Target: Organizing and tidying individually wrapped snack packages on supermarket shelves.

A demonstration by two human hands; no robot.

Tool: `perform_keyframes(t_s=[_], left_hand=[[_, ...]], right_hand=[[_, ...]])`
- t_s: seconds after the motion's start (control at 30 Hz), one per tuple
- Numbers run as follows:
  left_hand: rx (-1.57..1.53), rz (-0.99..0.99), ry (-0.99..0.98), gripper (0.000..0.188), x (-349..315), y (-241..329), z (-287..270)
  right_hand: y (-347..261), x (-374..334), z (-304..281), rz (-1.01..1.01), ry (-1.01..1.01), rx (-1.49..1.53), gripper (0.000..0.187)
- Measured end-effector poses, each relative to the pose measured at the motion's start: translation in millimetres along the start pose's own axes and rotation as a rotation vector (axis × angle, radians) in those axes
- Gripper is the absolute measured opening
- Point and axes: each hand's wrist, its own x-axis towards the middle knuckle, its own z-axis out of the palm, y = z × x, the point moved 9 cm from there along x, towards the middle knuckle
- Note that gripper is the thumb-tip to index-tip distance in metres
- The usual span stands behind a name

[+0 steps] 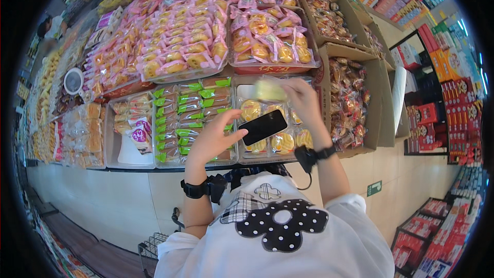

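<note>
My left hand (210,141) grips a phone (264,127) with a dark screen, thumb and fingers at its left end. Just beyond the phone, my right hand (304,102) pinches a pale yellow-green packet (270,90), smeared by motion, so its exact kind does not show. Both hands are over a clear tray of round yellow wrapped pastries (282,143), some hidden by the phone. Part of the tray's white bottom (246,91) shows at its far left. Left of that tray lie rows of brown wrapped cakes (190,104) with green wrapper ends.
Pink-wrapped pastries (182,46) are heaped in trays behind. A cardboard box (378,103) of small wrapped snacks stands at the right. Wrapped bread (82,136) and a partly filled tray (114,146) lie left. A wire cart (154,244) is at lower left; red-packaged goods fill shelves at right.
</note>
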Motion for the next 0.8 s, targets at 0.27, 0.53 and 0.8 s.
perform_keyframes(t_s=[0.27,0.53,0.8], left_hand=[[-0.133,-0.036,-0.027,0.040,26.0,-2.1,-15.0],[-0.319,-0.059,-0.008,0.044,86.7,-58.9,16.3],[-0.224,-0.239,-0.136,0.048,115.7,-76.2,50.0]], right_hand=[[132.7,19.4,73.3,0.193,0.130,0.297,0.009],[78.2,26.1,67.0,-0.124,-0.039,-0.114,0.014],[82.3,17.1,80.9,-0.088,-0.356,-0.229,0.022]])
